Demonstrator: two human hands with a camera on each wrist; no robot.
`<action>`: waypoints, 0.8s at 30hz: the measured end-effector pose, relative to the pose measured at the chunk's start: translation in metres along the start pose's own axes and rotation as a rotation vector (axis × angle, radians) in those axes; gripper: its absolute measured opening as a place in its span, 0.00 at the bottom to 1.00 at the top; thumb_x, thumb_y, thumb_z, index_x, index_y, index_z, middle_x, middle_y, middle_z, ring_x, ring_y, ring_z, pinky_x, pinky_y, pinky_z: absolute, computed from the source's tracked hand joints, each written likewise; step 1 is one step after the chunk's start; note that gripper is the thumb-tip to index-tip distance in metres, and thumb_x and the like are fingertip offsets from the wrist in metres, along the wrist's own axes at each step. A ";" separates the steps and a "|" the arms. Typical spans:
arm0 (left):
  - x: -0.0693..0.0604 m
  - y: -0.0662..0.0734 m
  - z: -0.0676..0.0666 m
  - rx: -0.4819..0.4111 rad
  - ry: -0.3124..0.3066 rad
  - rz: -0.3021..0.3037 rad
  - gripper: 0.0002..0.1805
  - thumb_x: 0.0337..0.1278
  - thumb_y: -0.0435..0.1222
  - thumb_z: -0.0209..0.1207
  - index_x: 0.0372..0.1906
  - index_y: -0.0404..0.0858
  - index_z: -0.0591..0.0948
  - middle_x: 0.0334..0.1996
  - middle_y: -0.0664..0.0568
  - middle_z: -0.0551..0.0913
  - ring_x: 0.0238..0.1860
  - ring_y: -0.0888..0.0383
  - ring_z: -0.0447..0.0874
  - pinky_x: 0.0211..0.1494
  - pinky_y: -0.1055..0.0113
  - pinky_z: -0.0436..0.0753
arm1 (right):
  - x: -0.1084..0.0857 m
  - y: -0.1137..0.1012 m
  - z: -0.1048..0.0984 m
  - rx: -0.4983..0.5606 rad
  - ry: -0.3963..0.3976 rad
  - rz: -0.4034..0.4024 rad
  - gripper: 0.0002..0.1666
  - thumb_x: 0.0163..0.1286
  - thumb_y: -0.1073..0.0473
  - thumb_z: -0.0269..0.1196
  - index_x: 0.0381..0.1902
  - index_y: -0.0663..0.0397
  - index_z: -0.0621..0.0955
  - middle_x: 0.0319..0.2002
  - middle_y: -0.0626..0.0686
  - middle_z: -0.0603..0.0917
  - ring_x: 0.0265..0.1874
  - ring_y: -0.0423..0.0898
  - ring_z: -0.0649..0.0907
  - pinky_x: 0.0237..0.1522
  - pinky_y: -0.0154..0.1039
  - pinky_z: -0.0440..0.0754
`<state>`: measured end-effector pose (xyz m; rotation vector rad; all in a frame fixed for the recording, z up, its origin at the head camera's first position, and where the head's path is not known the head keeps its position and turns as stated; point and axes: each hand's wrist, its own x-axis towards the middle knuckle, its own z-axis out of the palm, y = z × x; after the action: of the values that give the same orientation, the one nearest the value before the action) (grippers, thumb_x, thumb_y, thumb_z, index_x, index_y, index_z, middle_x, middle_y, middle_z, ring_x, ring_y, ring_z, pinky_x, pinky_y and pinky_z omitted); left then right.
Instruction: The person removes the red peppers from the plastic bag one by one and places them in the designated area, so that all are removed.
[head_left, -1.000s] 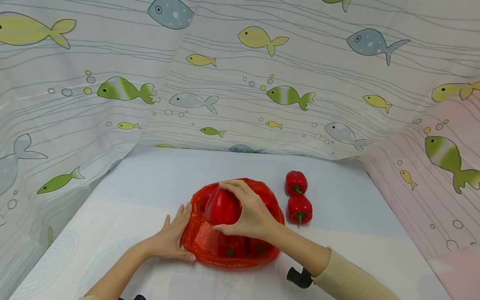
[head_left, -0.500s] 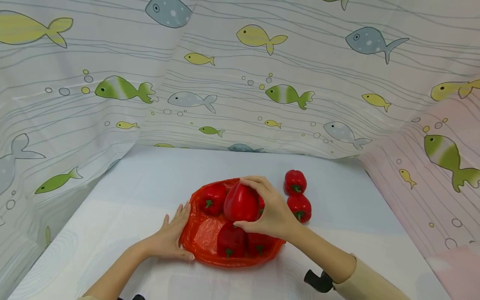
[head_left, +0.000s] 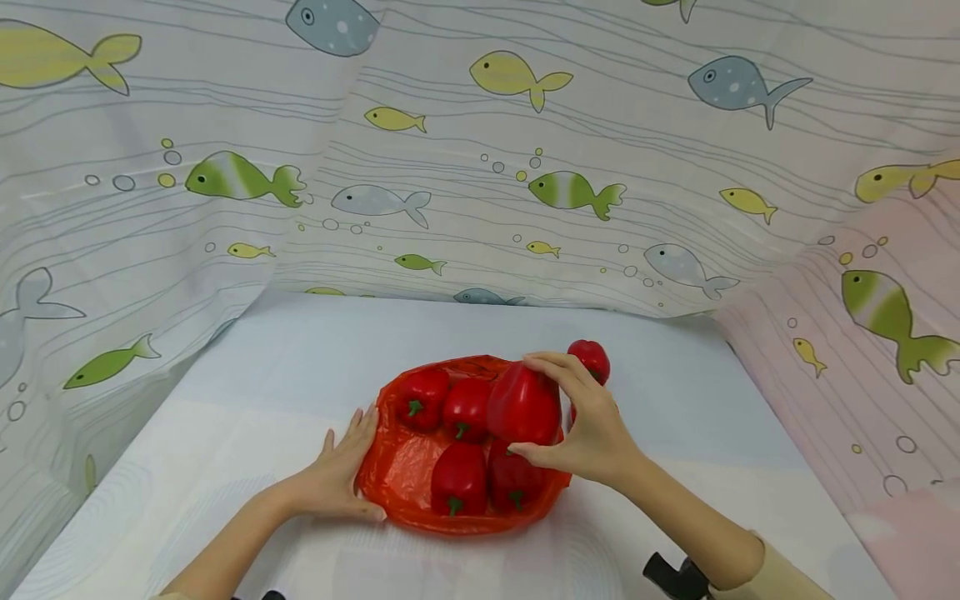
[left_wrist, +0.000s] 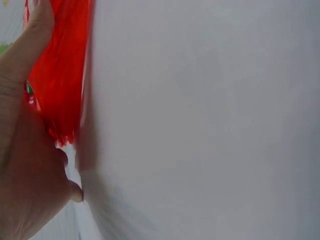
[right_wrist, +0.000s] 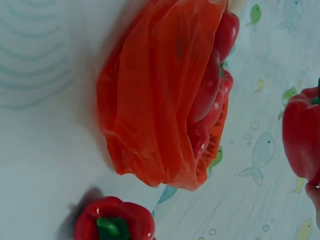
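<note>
A glossy red bell pepper [head_left: 525, 404] is gripped between the thumb and fingers of my right hand [head_left: 588, 429], above the right side of an orange plastic bag [head_left: 405, 471]. The right wrist view shows the held bell pepper [right_wrist: 302, 135] apart from the bag [right_wrist: 145, 95], with only a fingertip visible. Several red bell peppers [head_left: 459, 479] with green stems lie inside the opened bag. My left hand [head_left: 337, 471] rests against the bag's left side with fingers spread. In the left wrist view, the thumb [left_wrist: 30, 45] lies along the bag's wall.
A red bell pepper [head_left: 592, 360] lies on the white table [head_left: 675, 400] right of the bag; another beside it is mostly hidden by my right hand. A fish-patterned curtain [head_left: 465, 167] encloses the table's back and sides.
My right hand has moved right with the bell pepper, from over the bag's middle to its right side, uncovering peppers inside. My left hand has stayed at the bag's left side.
</note>
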<state>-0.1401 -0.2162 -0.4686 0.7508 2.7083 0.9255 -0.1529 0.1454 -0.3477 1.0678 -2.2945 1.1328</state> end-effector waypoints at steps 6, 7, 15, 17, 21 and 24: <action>-0.001 0.001 -0.001 -0.003 0.000 -0.001 0.76 0.32 0.59 0.73 0.73 0.26 0.36 0.74 0.32 0.37 0.72 0.30 0.29 0.61 0.25 0.31 | -0.006 0.000 -0.010 -0.011 0.006 0.008 0.52 0.40 0.59 0.81 0.65 0.55 0.71 0.60 0.51 0.73 0.58 0.47 0.73 0.46 0.46 0.83; -0.001 0.001 -0.001 -0.005 0.000 -0.001 0.76 0.32 0.59 0.74 0.73 0.26 0.36 0.74 0.31 0.37 0.72 0.30 0.29 0.60 0.25 0.31 | -0.007 0.000 -0.012 -0.010 0.006 0.007 0.52 0.40 0.60 0.81 0.65 0.55 0.71 0.60 0.52 0.73 0.58 0.48 0.73 0.46 0.47 0.82; 0.000 0.002 0.000 -0.009 -0.002 -0.002 0.76 0.32 0.59 0.74 0.73 0.26 0.36 0.74 0.31 0.37 0.72 0.31 0.29 0.60 0.25 0.31 | -0.017 0.001 -0.024 -0.036 0.013 0.011 0.54 0.37 0.62 0.81 0.65 0.57 0.71 0.59 0.53 0.73 0.58 0.48 0.74 0.45 0.46 0.83; -0.001 0.002 0.000 -0.010 -0.002 -0.002 0.76 0.32 0.58 0.74 0.73 0.26 0.36 0.74 0.31 0.37 0.72 0.31 0.29 0.60 0.25 0.31 | -0.020 0.001 -0.026 -0.049 0.018 0.007 0.54 0.36 0.62 0.81 0.65 0.56 0.71 0.59 0.52 0.73 0.57 0.48 0.74 0.44 0.46 0.83; -0.001 0.003 0.000 -0.006 0.001 -0.007 0.75 0.32 0.59 0.73 0.73 0.26 0.37 0.74 0.31 0.38 0.72 0.31 0.29 0.60 0.26 0.30 | -0.026 0.001 -0.031 -0.076 0.029 -0.012 0.55 0.34 0.62 0.82 0.65 0.56 0.71 0.59 0.52 0.73 0.58 0.48 0.74 0.43 0.45 0.83; -0.002 0.004 0.001 0.000 0.004 -0.011 0.75 0.32 0.60 0.73 0.73 0.26 0.38 0.74 0.31 0.38 0.72 0.31 0.29 0.61 0.26 0.30 | -0.030 0.002 -0.035 -0.085 0.040 -0.030 0.56 0.33 0.62 0.82 0.64 0.57 0.72 0.59 0.52 0.74 0.58 0.48 0.74 0.45 0.40 0.83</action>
<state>-0.1367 -0.2139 -0.4674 0.7340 2.7134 0.9251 -0.1348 0.1883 -0.3451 1.0349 -2.2666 1.0257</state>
